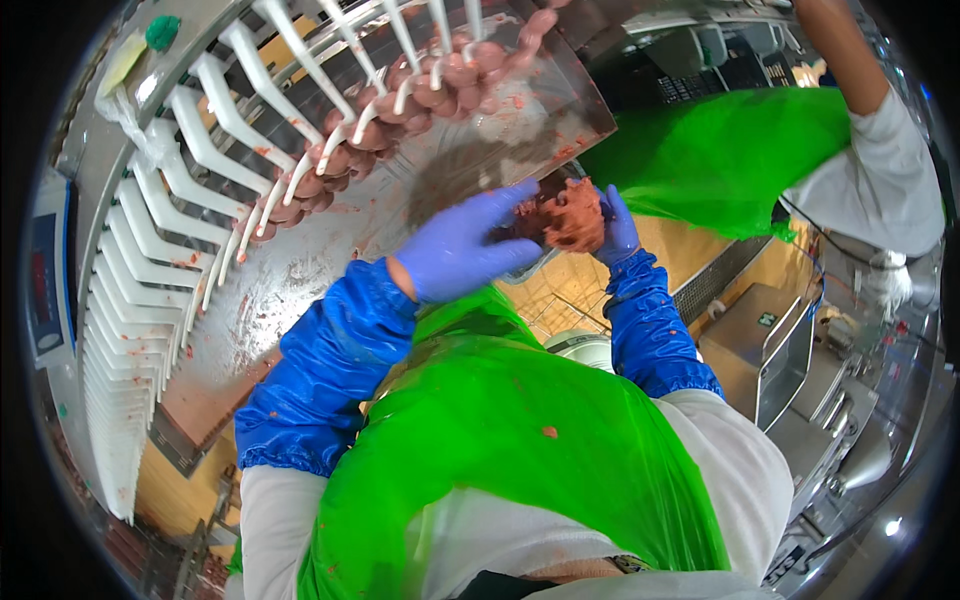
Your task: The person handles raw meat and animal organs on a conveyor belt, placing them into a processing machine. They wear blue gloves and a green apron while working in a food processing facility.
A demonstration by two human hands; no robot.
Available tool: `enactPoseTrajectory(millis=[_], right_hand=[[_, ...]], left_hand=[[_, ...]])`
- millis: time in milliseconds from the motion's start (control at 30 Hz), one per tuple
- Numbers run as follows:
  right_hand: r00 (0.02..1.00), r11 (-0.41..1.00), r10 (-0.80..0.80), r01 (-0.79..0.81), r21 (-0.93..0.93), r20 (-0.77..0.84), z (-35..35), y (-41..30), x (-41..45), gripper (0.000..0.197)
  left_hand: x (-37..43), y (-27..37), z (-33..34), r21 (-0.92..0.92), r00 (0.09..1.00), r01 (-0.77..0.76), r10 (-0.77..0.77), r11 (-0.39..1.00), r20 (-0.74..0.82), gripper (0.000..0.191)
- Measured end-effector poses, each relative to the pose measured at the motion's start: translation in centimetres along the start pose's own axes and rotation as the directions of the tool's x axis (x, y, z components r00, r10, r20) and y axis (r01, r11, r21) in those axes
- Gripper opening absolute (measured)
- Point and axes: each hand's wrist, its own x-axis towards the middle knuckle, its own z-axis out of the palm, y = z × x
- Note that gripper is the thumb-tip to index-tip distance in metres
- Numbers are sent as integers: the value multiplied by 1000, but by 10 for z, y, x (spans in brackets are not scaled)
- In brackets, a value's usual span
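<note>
My right hand, in a purple glove, holds a ragged lump of ground meat against its palm. Facing it from the left is my left hand, gloved alike, its thumb and fingers spread beside darker meat. Whether its fingertips touch the meat is unclear. Part of a container shows beneath the lump. Left of my hands lies a wet stainless steel tray with meat scraps. Linked sausages hang in loops on white plastic hooks along the tray's far side.
A co-worker's green apron and bare forearm are close at the upper right. More white hooks curve down the left side, near a blue-framed scale. A metal floor drain and a steel cart stand at right.
</note>
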Motion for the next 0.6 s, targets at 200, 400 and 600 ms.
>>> enactPoseTrajectory(millis=[200,400,600], right_hand=[[774,990,-82,137,39,-628,-31,41,26,62],[690,877,-478,415,-243,-543,-78,75,-91,54],[298,829,-526,387,-403,-797,-146,165,-275,33]], left_hand=[[-17,-83,-60,-118,970,169,-186,979,-154,52],[-98,-199,-88,-131,905,337,-359,932,-229,52],[-162,-221,-92,-220,810,432,-484,874,-331,46]])
